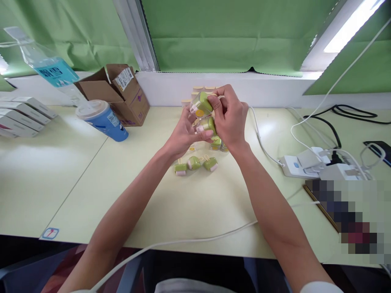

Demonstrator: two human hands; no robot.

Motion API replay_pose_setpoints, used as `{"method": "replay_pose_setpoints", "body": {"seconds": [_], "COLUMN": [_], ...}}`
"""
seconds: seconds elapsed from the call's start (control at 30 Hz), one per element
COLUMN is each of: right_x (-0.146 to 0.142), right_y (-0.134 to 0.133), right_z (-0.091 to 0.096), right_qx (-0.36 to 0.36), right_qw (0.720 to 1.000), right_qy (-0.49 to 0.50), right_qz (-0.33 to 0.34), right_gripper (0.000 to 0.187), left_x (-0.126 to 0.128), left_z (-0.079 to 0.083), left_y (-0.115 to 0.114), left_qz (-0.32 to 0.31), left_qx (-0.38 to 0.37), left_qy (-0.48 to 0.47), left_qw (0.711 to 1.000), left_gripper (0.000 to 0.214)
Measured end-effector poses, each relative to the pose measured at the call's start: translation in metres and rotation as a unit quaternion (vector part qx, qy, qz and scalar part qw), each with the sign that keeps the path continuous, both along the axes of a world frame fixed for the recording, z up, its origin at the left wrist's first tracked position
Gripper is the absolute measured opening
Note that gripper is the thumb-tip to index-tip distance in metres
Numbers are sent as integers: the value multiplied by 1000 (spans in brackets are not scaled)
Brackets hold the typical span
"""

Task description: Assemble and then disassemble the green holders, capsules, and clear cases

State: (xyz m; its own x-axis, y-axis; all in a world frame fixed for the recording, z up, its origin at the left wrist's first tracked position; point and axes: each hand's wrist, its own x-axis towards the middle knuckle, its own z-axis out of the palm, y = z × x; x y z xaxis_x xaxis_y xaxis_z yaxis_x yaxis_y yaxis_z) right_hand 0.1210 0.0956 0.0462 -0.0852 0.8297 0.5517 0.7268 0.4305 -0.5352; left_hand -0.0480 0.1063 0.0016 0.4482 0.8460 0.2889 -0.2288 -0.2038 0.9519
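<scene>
In front of me, above the table, my right hand [229, 116] grips the green top of a small green-and-clear case [201, 104] with a round yellow mark and a pinkish-white part inside. My left hand [185, 132] holds a second, similar case [206, 126] just below it, its thumb stretched beneath. Left fingers also reach the side of the upper case. Under the hands lie three small green pieces with pale pink ends and yellow loops, among them a middle green piece [194, 162]. More green-topped cases [216, 143] stand behind them, partly hidden by my hands.
Pale yellow-topped pieces [198, 88] stand by the wall behind my hands. Left are a blue cup [106, 124], an opened cardboard box [134, 103], a bottle [50, 67] and white boxes [23, 116]. Right are a power strip [301, 165] and cables. A white cable [189, 241] crosses the front.
</scene>
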Motion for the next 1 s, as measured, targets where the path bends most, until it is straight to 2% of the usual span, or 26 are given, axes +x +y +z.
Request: {"method": "replay_pose_setpoints", "body": {"seconds": [0.13, 0.23, 0.37, 0.47, 0.6, 0.67, 0.7, 0.77, 0.8, 0.87, 0.9, 1.0], "right_x": [-6, -15, -29, -29, 2, 30, 45, 70, 78, 85, 83, 70], "right_y": [-3, -5, -2, -2, -8, -9, -8, -4, 0, 10, 14, 24], "right_z": [1, -5, -19, -20, 4, 18, 23, 23, 18, 2, -7, -25], "right_qx": [-5, -8, 7, 24, 96, 116, 104, -35, -120, -252, -303, -410], "right_qw": [1000, 1000, 1000, 999, 989, 983, 986, 999, 991, 944, 916, 853], "right_qy": [-13, -13, 13, 35, 79, 93, 83, 8, -45, -158, -202, -257], "right_qz": [15, 0, 0, -13, -85, -107, -102, -25, 37, 142, 168, 192], "right_gripper": [54, 51, 48, 48, 48, 41, 34, 32, 31, 30, 28, 21], "left_x": [5, 15, 26, 28, 21, 14, 9, 0, -4, -11, -13, -16], "left_z": [0, -5, -11, -11, -7, -5, -3, -1, 0, 2, 3, 6], "left_y": [-9, -15, -16, -12, -4, 2, 6, 13, 15, 19, 20, 19], "left_qz": [70, 157, 283, 297, 289, 294, 295, 298, 297, 295, 293, 281], "left_qx": [-23, -35, -33, -2, -40, -86, -106, -131, -138, -145, -145, -143], "left_qy": [-18, -49, -80, -87, -74, -75, -77, -83, -85, -87, -85, -79], "left_qw": [997, 986, 955, 951, 954, 949, 946, 942, 941, 941, 941, 946], "left_gripper": [85, 71, 73, 71, 75, 78, 79, 81, 82, 83, 83, 78]}}
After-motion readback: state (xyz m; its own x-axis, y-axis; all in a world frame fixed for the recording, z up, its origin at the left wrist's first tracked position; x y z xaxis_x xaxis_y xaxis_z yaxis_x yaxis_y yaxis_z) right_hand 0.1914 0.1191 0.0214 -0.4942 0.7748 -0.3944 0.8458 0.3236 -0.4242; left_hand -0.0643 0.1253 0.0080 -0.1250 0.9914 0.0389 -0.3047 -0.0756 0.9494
